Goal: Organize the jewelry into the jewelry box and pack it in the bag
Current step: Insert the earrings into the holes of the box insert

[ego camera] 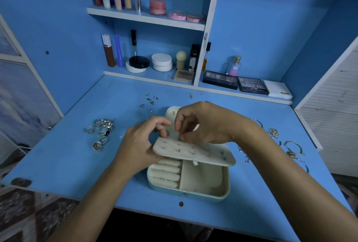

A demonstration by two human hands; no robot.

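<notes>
My left hand (142, 145) grips the left end of the cream padded earring panel (193, 153), holding it tilted over the open pale-blue jewelry box (190, 180) on the blue table (77, 164). My right hand (203, 123) pinches at the panel's upper side; what is between the fingers I cannot tell. Silver rings (99, 131) lie left, small stud earrings (150, 101) behind the box, thin bracelets (293, 148) right.

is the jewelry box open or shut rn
Open: the jewelry box shows its ring rolls and bare compartment, with the earring panel lifted above.
</notes>
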